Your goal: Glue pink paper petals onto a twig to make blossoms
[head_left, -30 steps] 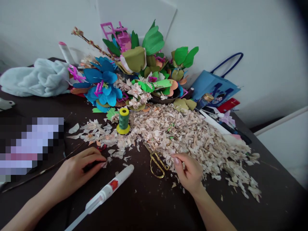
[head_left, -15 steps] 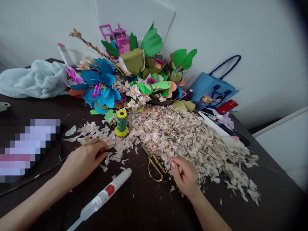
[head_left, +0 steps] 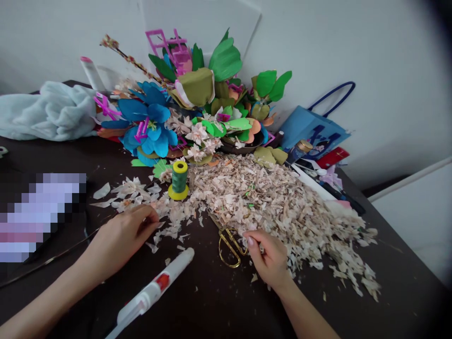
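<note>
A wide heap of pale paper petals (head_left: 275,207) covers the dark table (head_left: 219,301). My right hand (head_left: 268,256) rests at the heap's near edge with its fingers curled and pinched on the petals. Just left of it lie gold-handled scissors (head_left: 228,240), partly buried. My left hand (head_left: 122,238) is closed at the left fringe of scattered petals (head_left: 130,193), over a thin dark stem (head_left: 52,256). What its fingers hold is hidden. A white glue tube with a red label (head_left: 155,287) lies between my forearms.
A green thread spool on a yellow base (head_left: 179,180) stands behind the scraps. Paper flowers and leaves (head_left: 190,108) pile up at the back, with a light blue cloth (head_left: 49,113) to the left and a blue bag (head_left: 310,129) at right. A blurred patch (head_left: 38,216) is at left.
My left hand has moved forward from beside the glue tube to the scattered petals. My right hand has shifted slightly left along the heap's edge.
</note>
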Available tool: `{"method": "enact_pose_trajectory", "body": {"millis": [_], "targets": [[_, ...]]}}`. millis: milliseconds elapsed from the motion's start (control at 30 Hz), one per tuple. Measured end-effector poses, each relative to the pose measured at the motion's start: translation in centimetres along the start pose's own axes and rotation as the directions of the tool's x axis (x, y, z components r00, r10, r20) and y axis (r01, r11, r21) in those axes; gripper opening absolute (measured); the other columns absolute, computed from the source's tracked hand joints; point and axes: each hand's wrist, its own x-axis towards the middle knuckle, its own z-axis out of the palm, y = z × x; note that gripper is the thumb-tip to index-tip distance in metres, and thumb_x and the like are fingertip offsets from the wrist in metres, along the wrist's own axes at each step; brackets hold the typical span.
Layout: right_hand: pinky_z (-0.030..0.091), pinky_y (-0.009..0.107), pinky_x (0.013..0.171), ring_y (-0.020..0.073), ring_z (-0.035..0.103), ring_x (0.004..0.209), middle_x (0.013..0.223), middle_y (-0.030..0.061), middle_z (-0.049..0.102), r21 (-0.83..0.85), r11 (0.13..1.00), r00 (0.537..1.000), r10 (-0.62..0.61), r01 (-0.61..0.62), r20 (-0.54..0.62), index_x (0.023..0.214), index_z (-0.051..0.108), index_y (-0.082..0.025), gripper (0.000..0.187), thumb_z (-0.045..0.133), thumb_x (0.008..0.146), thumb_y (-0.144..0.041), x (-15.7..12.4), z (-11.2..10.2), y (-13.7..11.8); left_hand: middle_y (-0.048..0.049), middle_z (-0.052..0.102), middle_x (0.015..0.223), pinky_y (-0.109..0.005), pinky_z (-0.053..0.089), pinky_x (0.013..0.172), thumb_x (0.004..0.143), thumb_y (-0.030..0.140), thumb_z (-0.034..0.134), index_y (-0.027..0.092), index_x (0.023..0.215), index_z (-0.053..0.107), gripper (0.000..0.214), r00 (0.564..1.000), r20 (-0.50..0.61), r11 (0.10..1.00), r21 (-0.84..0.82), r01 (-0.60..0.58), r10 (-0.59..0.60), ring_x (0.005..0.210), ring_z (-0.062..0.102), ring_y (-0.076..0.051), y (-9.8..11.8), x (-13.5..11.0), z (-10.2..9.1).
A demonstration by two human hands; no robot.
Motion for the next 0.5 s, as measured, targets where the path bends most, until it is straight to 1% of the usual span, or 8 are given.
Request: {"method": "enact_pose_trajectory", "body": {"millis": [67,100,167,200,267,333,400,500], "targets": [[0.049,0.023,0.058,0.0140,0.065,0.064,0.075,0.0033,0.069,0.008,1.000,1.000,0.007,-0.007,0.005,0.092,0.061,-0.018,0.015,0.051,0.086,-0.009,0.0,0.1,0.0,-0.0013,0.064,0.076,-0.030,0.047,0.063,0.081,0.047,0.045,0.023,0.080,0.057,0.027,1.000,0.013,0.982,-0.187,0.020,-0.018,0.066,0.059,-0.018,-0.1,-0.1,-0.4],[0.049,0.023,0.059,0.0139,0.065,0.064,0.075,0.0034,0.069,0.013,1.000,1.000,0.010,-0.010,0.006,0.092,0.061,-0.018,0.015,0.050,0.086,-0.009,0.1,0.1,-0.1,-0.0007,0.063,0.072,-0.028,0.046,0.059,0.079,0.051,0.049,0.022,0.079,0.057,0.030,0.998,0.037,0.947,-0.315,0.052,-0.043,0.063,0.057,-0.017,0.0,-0.2,-0.7],[0.049,0.023,0.059,0.0139,0.065,0.065,0.075,0.0035,0.069,0.021,1.000,1.000,0.011,-0.011,0.008,0.092,0.062,-0.018,0.015,0.050,0.086,-0.009,0.1,0.1,-0.2,0.0019,0.058,0.062,-0.024,0.042,0.050,0.073,0.054,0.059,0.020,0.078,0.057,0.035,0.989,0.107,0.817,-0.558,0.147,-0.105,0.055,0.051,-0.013,0.2,-0.2,-1.1],[0.049,0.023,0.059,0.0140,0.065,0.065,0.075,0.0035,0.069,0.023,1.000,1.000,0.013,-0.013,0.012,0.092,0.062,-0.018,0.015,0.050,0.086,-0.009,0.1,0.1,-0.3,0.0034,0.055,0.060,-0.022,0.038,0.047,0.070,0.054,0.063,0.020,0.078,0.056,0.036,0.981,0.143,0.744,-0.641,0.190,-0.128,0.051,0.047,-0.012,0.3,-0.3,-1.2],[0.049,0.023,0.059,0.0134,0.064,0.063,0.074,0.0030,0.068,0.028,0.999,1.000,0.021,-0.021,0.014,0.092,0.062,-0.018,0.015,0.050,0.087,-0.009,0.0,0.0,-0.4,0.0054,0.052,0.058,-0.020,0.032,0.043,0.066,0.052,0.069,0.020,0.081,0.057,0.038,0.971,0.184,0.641,-0.730,0.238,-0.151,0.048,0.040,-0.009,0.6,-0.3,-1.3],[0.048,0.023,0.058,0.0128,0.064,0.062,0.073,0.0024,0.068,0.036,0.999,0.999,0.032,-0.033,0.010,0.092,0.062,-0.018,0.015,0.050,0.087,-0.009,0.1,0.0,-0.5,0.0054,0.052,0.062,-0.019,0.032,0.043,0.065,0.048,0.072,0.020,0.085,0.057,0.038,0.969,0.201,0.573,-0.782,0.246,-0.142,0.049,0.040,-0.007,0.6,-0.3,-1.1],[0.048,0.023,0.059,0.0124,0.064,0.063,0.074,0.0021,0.068,0.047,0.998,0.999,0.043,-0.043,0.009,0.092,0.061,-0.018,0.015,0.050,0.087,-0.009,0.1,0.0,-0.5,0.0048,0.054,0.065,-0.018,0.033,0.045,0.067,0.046,0.072,0.020,0.088,0.058,0.036,0.970,0.208,0.550,-0.799,0.242,-0.124,0.050,0.041,-0.007,0.5,-0.4,-0.8],[0.048,0.022,0.061,0.0122,0.064,0.065,0.076,0.0019,0.068,0.067,0.996,0.998,0.060,-0.061,0.017,0.093,0.061,-0.019,0.016,0.050,0.087,-0.009,0.0,0.1,-0.5,0.0043,0.055,0.066,-0.019,0.035,0.047,0.069,0.045,0.071,0.020,0.090,0.059,0.035,0.971,0.214,0.556,-0.798,0.235,-0.103,0.051,0.043,-0.007,0.3,-0.6,-0.7]]}}
